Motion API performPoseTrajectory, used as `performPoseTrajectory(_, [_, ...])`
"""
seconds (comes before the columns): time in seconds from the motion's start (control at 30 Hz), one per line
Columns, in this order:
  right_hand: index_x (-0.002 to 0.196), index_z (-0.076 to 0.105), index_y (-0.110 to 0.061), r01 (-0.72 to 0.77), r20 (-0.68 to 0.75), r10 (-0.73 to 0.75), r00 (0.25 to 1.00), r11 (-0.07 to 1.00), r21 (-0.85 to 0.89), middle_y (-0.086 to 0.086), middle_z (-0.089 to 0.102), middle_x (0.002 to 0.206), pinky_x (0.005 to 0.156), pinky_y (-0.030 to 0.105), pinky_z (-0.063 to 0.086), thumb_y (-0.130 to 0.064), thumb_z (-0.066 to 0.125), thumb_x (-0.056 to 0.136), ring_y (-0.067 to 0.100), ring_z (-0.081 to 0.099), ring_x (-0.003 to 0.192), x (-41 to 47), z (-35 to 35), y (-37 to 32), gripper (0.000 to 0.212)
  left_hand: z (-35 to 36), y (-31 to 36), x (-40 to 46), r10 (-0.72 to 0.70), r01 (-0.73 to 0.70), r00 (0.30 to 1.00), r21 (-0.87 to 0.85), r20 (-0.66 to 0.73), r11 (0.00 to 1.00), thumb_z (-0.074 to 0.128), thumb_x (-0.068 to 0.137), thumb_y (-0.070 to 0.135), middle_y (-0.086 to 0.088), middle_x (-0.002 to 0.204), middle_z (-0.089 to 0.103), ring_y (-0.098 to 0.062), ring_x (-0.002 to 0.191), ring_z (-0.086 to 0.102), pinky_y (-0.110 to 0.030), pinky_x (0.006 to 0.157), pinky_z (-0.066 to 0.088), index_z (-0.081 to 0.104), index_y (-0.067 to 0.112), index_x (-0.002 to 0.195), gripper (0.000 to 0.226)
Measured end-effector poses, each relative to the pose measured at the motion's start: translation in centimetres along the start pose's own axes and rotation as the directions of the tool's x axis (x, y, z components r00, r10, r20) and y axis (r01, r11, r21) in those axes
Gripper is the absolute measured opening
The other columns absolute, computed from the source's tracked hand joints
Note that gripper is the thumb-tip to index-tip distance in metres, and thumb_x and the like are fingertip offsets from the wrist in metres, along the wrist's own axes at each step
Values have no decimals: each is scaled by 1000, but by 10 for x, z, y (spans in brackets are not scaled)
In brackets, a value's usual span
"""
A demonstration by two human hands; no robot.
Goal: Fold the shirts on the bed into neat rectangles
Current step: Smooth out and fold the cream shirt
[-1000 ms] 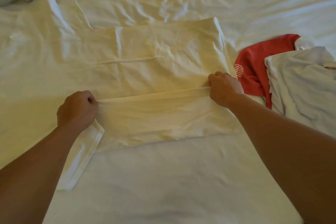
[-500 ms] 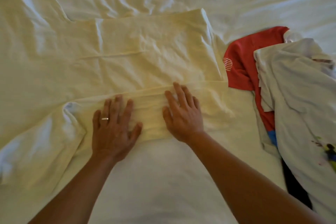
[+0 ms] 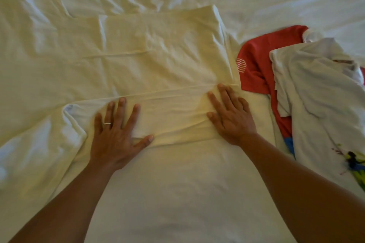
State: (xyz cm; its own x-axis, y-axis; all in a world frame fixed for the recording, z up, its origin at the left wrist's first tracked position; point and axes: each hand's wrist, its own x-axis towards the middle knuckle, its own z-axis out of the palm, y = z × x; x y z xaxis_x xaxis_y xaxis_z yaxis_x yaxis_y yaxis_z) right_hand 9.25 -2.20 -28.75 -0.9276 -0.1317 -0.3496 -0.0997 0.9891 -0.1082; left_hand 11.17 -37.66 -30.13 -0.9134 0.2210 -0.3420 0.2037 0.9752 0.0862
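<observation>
A cream shirt [image 3: 150, 53] lies spread on the white bed, its near edge folded over into a long flat band [image 3: 173, 112]. My left hand [image 3: 116, 130], with a ring on one finger, presses flat on the band's left part, fingers straight and spread. At the band's right end my right hand [image 3: 231, 114] lies flat, fingers pointing away from me. To the right lies a pile with a red shirt [image 3: 254, 65] under a white printed shirt [image 3: 320, 104].
The wrinkled white bed sheet [image 3: 177, 193] fills the view in front of me and beyond the shirt. A sleeve of the cream shirt [image 3: 35, 144] bunches at the left. A blue piece of cloth [image 3: 289, 144] shows in the pile.
A second ago both hands gripped the folded edge in fists. They then let go and laid flat near the middle, and have since slid apart along the band, smoothing it.
</observation>
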Motion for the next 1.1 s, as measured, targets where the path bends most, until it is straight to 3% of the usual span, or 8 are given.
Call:
performPoseTrajectory(0.13, [158,-2,-43,-15,66,18,998,999,-43,-6,-13,168,121,48,9,-65,15,97,17,-8,155,3,-9,-2,67,-6,-1,1,-20,20,998,-11,55,1000,15,79,94,-4,170,-9,-34,156,0,-62,120,12,0,38,161,101])
performPoseTrajectory(0.23, [160,9,-32,-59,59,62,996,996,-60,3,-8,169,120,51,10,-53,27,101,24,-4,155,-2,-16,-21,66,-15,-2,-6,-42,43,997,-17,63,999,22,80,90,-9,170,6,-38,153,13,-60,118,19,13,33,161,100])
performPoseTrajectory(0.33, [157,26,-21,-54,-6,54,999,996,-71,10,5,168,117,54,20,-45,29,99,30,8,155,-8,-22,-54,63,-25,-16,-32,-74,73,991,-17,-111,997,40,86,71,-19,154,38,-45,135,38,-62,112,28,45,14,150,86])
performPoseTrajectory(0.47, [159,20,-21,120,57,-118,991,992,-33,10,-1,169,118,52,20,-47,24,102,29,5,155,-8,-22,-127,63,-23,-52,-92,-131,160,930,57,-344,985,58,85,39,-21,138,53,-43,115,51,-57,101,36,57,7,137,61])
performPoseTrajectory(0.6, [160,8,-24,272,124,-272,954,962,20,7,-13,168,120,48,14,-47,25,105,26,-4,155,4,-17,-221,62,-14,-97,-141,-283,295,928,13,-244,956,58,76,35,-18,134,54,-42,112,53,-52,90,37,57,10,133,62])
performPoseTrajectory(0.8, [157,19,-23,192,169,-194,966,981,31,6,-2,169,116,49,24,-43,37,103,29,10,153,20,-8,-308,59,-31,-159,-137,-128,121,986,-70,-106,990,47,77,21,-11,88,61,-37,66,61,-40,57,49,68,12,91,26])
performPoseTrajectory(0.97, [154,25,-25,141,164,-140,976,990,7,3,4,169,112,48,30,-44,41,101,29,16,151,18,-8,-314,58,-84,-206,-94,-209,205,977,-356,28,912,57,91,30,2,104,65,-28,96,62,-32,69,40,64,25,96,10])
performPoseTrajectory(1.1, [152,32,-23,99,127,-97,987,995,-9,5,11,168,109,49,34,-42,43,100,31,22,150,19,-5,-322,56,-122,-252,-38,-300,187,922,-395,-245,899,56,89,21,-8,106,64,-36,98,61,-40,78,46,68,19,105,20])
